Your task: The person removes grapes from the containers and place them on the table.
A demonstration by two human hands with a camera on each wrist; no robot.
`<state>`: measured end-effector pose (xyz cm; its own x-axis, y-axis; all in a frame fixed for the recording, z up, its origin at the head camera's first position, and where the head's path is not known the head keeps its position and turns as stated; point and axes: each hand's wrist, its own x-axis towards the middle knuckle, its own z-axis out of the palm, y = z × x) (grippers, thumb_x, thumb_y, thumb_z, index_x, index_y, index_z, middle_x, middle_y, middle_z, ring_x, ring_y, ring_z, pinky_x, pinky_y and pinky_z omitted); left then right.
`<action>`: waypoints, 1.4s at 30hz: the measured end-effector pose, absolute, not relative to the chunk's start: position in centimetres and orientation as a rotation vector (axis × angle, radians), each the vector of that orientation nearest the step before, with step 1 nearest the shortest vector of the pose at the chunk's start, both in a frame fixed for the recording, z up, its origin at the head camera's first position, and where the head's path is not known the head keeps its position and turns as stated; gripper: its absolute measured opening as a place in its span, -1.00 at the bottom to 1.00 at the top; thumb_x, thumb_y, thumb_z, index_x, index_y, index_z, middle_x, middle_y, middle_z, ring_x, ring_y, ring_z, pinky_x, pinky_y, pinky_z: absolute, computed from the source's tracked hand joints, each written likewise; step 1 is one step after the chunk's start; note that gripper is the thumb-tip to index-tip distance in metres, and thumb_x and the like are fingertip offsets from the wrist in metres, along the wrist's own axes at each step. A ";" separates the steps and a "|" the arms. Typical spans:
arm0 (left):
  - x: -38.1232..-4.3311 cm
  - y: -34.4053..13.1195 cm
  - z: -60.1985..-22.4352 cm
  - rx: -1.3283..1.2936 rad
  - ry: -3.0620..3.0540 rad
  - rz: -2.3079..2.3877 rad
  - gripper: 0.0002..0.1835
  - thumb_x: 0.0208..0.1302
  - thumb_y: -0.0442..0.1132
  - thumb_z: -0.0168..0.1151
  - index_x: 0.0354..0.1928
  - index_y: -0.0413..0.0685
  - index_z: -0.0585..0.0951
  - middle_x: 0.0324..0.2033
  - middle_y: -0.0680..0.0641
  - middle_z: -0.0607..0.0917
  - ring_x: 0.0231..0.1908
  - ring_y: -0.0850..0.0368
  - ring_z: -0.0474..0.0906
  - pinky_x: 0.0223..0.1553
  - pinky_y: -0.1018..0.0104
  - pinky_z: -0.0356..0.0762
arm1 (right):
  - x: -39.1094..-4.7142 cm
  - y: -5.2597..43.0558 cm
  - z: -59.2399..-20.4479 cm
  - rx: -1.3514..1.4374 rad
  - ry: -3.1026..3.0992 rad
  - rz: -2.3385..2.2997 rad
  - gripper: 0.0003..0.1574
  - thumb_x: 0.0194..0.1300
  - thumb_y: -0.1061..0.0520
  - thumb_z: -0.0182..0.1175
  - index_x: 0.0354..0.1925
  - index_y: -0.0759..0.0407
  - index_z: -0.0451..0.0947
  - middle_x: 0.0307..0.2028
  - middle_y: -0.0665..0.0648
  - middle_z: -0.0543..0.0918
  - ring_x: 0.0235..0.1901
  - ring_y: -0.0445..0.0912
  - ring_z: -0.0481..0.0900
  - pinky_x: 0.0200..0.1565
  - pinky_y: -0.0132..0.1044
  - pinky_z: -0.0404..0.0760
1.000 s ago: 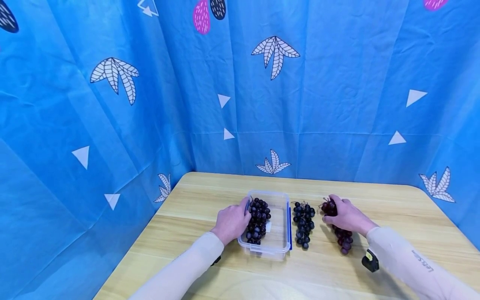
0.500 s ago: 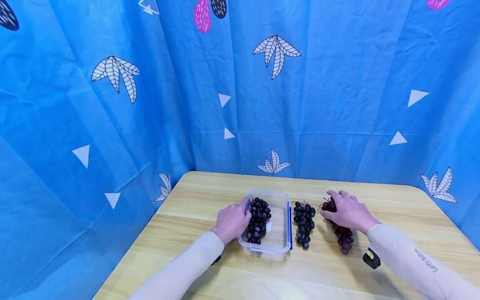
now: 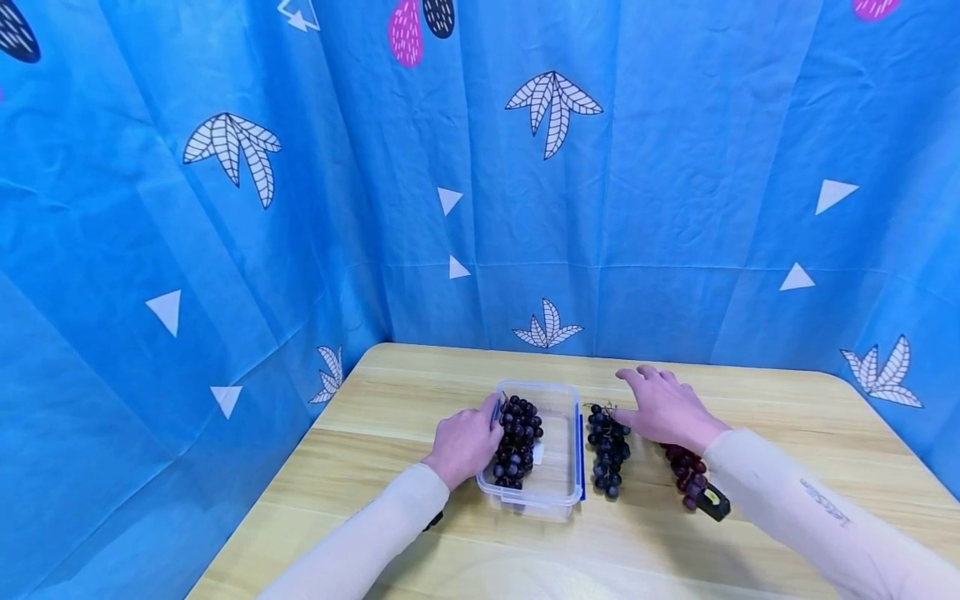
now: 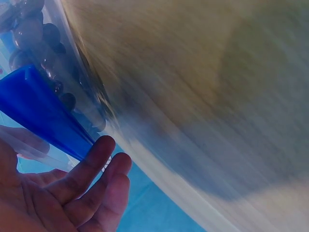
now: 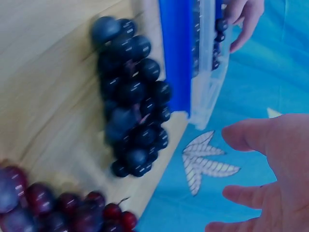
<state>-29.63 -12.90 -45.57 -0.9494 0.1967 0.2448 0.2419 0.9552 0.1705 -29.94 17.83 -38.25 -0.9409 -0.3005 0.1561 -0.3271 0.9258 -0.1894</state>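
Observation:
My left hand (image 3: 465, 442) grips the left wall of a clear plastic food container (image 3: 528, 498). In the left wrist view its fingers lie by the container's blue clip flap (image 4: 43, 111). A bunch of dark grapes (image 3: 516, 442) lies along the container's left side. My right hand (image 3: 666, 408) is spread over the table with nothing in it, its thumb near the top of a bunch of black grapes (image 3: 608, 454). Under the right wrist a bunch of red grapes (image 3: 682, 471) is partly hidden; it shows at the lower left of the right wrist view.
Everything rests on a light wooden table (image 3: 420, 375) with rounded far corners. Another blue flap (image 5: 177, 58) hangs on the container's right side, beside the black grapes. A blue patterned curtain (image 3: 675, 208) surrounds the back and sides.
My right hand has let go of the red grapes and moved left, toward the black grapes, with its fingers spread. The left hand and the container have stayed put.

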 end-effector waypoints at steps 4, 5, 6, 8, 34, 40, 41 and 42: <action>-29.5 -12.9 -45.6 -0.321 -2.886 -0.304 -0.42 0.31 0.00 -0.12 0.37 0.12 0.20 -0.46 -0.01 0.65 -0.55 0.17 0.49 -0.59 0.30 0.42 | -30.2 16.3 -37.5 0.516 -2.967 0.318 -0.13 0.12 -0.22 0.18 0.29 0.13 0.25 0.23 0.37 0.31 0.14 0.36 0.27 0.00 0.35 0.28; -29.5 -12.9 -45.6 -0.320 -2.887 -0.304 -0.42 0.31 0.00 -0.11 0.37 0.12 0.21 -0.45 -0.01 0.65 -0.54 0.17 0.49 -0.59 0.29 0.42 | -30.3 15.9 -37.3 0.525 -2.970 0.322 -0.13 0.12 -0.21 0.18 0.29 0.14 0.25 0.23 0.37 0.31 0.15 0.36 0.27 0.01 0.34 0.28; -29.5 -12.9 -45.6 -0.318 -2.888 -0.306 -0.42 0.31 0.01 -0.11 0.37 0.12 0.20 -0.45 -0.01 0.65 -0.54 0.17 0.49 -0.59 0.29 0.42 | -30.3 15.5 -37.1 0.535 -2.972 0.324 -0.14 0.12 -0.20 0.18 0.29 0.14 0.25 0.23 0.37 0.31 0.15 0.36 0.27 0.03 0.32 0.28; -29.5 -13.0 -45.7 -0.316 -2.889 -0.311 -0.42 0.31 0.01 -0.11 0.37 0.13 0.20 -0.48 -0.01 0.64 -0.56 0.17 0.49 -0.59 0.29 0.42 | -30.3 14.8 -36.7 0.554 -2.980 0.325 -0.14 0.13 -0.19 0.19 0.29 0.15 0.25 0.23 0.36 0.33 0.16 0.35 0.27 0.06 0.28 0.29; -29.3 -13.3 -45.8 -0.326 -2.903 -0.322 -0.40 0.32 0.03 -0.10 0.39 0.13 0.16 -0.61 0.06 0.54 -0.60 0.19 0.44 -0.62 0.29 0.39 | -32.9 6.4 -35.3 0.770 -3.237 0.405 -0.22 0.15 -0.23 0.16 0.25 0.09 0.34 0.21 0.16 0.42 0.17 0.07 0.39 0.14 -0.03 0.38; -29.5 -13.3 -45.4 -0.341 -2.888 -0.316 -0.41 0.32 0.00 -0.09 0.38 0.10 0.18 -0.67 0.09 0.47 -0.64 0.20 0.40 -0.67 0.31 0.35 | -33.3 5.4 -35.1 0.796 -3.294 0.425 -0.28 0.16 -0.24 0.16 0.20 0.08 0.39 0.18 0.13 0.45 0.15 0.05 0.41 0.12 -0.03 0.40; -29.5 -13.3 -45.4 -0.342 -2.886 -0.315 -0.41 0.32 0.00 -0.09 0.38 0.10 0.18 -0.67 0.09 0.47 -0.64 0.21 0.39 -0.67 0.31 0.35 | -33.4 5.2 -35.1 0.805 -3.299 0.421 -0.28 0.16 -0.24 0.16 0.19 0.08 0.40 0.18 0.14 0.45 0.15 0.05 0.40 0.12 -0.03 0.40; -29.5 -13.3 -45.4 -0.342 -2.888 -0.314 -0.41 0.32 0.00 -0.09 0.38 0.10 0.18 -0.67 0.10 0.46 -0.64 0.21 0.38 -0.68 0.31 0.34 | -33.4 5.1 -35.1 0.807 -3.308 0.419 -0.28 0.16 -0.24 0.16 0.19 0.08 0.40 0.19 0.14 0.44 0.15 0.05 0.40 0.12 -0.03 0.40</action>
